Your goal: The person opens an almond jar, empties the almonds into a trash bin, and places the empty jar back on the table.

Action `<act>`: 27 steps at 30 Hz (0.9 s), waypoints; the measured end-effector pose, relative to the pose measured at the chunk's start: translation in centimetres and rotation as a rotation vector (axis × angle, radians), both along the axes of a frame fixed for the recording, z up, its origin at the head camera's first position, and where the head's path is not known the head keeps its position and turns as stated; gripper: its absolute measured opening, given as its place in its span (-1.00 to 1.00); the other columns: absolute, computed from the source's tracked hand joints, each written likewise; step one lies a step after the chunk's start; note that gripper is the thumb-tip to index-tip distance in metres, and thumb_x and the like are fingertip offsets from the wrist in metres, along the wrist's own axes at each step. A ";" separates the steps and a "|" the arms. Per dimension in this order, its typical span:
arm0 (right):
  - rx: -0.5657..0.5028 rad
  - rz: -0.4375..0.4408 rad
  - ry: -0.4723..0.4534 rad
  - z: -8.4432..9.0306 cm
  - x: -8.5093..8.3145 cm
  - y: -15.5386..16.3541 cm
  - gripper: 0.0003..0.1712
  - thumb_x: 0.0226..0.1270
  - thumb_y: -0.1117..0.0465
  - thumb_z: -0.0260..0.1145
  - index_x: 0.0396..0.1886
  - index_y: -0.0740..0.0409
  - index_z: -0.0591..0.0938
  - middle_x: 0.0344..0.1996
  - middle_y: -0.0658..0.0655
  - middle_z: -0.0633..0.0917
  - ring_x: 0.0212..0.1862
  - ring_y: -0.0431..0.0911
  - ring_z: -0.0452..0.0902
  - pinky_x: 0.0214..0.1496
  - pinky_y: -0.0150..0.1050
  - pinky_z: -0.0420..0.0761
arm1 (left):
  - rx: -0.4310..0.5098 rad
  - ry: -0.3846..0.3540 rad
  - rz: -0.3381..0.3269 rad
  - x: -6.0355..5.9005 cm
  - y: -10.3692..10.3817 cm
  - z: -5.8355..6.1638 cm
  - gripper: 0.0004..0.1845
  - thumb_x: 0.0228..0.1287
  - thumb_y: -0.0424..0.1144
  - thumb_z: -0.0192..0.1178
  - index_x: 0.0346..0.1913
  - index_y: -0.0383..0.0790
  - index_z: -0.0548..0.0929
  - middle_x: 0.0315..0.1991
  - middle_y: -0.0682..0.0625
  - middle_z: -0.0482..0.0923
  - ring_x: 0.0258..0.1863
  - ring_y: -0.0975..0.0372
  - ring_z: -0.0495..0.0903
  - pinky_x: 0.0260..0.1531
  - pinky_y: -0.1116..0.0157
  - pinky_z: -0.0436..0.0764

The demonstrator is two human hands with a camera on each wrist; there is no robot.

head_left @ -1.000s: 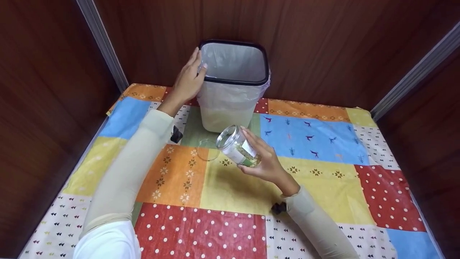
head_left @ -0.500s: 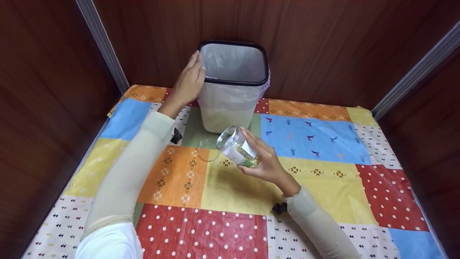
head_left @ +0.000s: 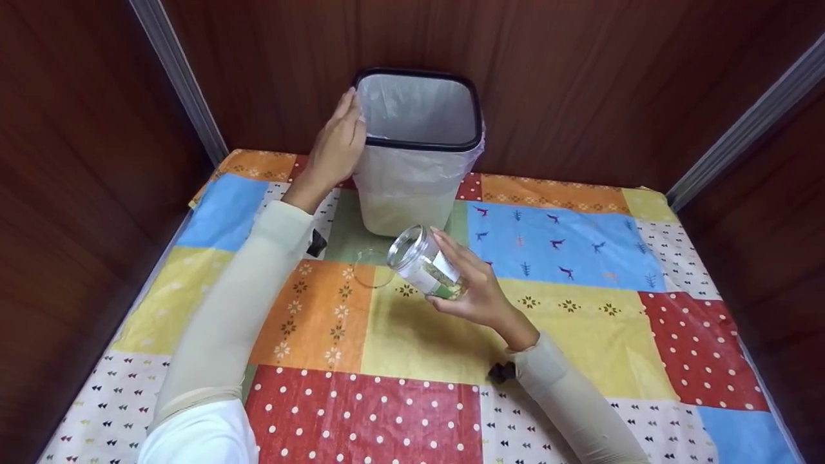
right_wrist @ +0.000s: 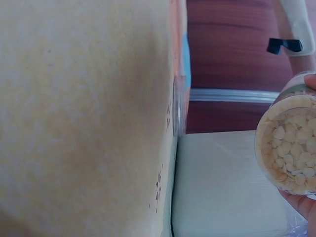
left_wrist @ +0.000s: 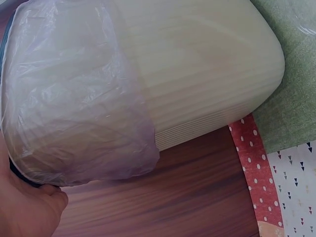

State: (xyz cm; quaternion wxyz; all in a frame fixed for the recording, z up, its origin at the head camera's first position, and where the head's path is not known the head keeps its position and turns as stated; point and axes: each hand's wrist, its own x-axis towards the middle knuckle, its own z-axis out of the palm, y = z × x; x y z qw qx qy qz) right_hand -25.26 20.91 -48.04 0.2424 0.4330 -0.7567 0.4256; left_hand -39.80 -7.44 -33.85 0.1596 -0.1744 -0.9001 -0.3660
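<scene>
My left hand [head_left: 338, 145] holds the left side of a lined trash bin [head_left: 403, 216] at its black rim. In the left wrist view, the bent fingers [left_wrist: 57, 197] meet the rim beneath the overhanging bag [left_wrist: 79, 94]. My right hand [head_left: 477, 287] grips a clear, lidless jar [head_left: 422, 270] round its side. The jar tilts with its mouth toward the upper left, in front of the bin and apart from it. Through its base, the right wrist view shows small pale pieces [right_wrist: 294, 150]; their kind is unclear. A clear, round, lid-like piece [head_left: 374, 283] lies left of the jar.
A patchwork-print cloth [head_left: 419, 419] covers the surface. Behind the bin rises a dark wood panel [head_left: 567, 84], with similar panels on both sides. Metal strips [head_left: 184, 84] run down the corners.
My left thumb, seen over the rim a second ago, now lies closer along the fingers. The bin, the jar and my right hand hold almost the same positions.
</scene>
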 end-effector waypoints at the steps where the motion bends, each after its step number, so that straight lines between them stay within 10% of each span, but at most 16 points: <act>1: -0.002 -0.002 0.002 0.0 0.0 0.0 0.18 -0.28 0.31 0.73 0.44 0.44 0.36 0.45 0.33 0.39 0.41 0.20 0.39 0.36 -0.04 0.50 | 0.001 -0.005 0.000 0.1 0.0 0.0 -0.39 0.65 -0.06 -0.31 0.58 -0.33 0.09 0.64 -0.12 -0.08 0.60 0.21 -0.09 0.48 0.46 -0.13; 27: 0.052 -0.056 0.043 3.3 -0.5 2.6 0.16 -0.17 0.26 0.69 0.50 0.29 0.34 0.48 0.27 0.37 0.34 0.13 0.46 0.23 -0.11 0.61 | 0.030 -0.022 0.011 0.5 0.1 -0.1 -0.38 0.65 0.02 -0.38 0.61 -0.18 0.00 0.66 0.00 -0.15 0.59 0.32 -0.16 0.48 0.46 -0.16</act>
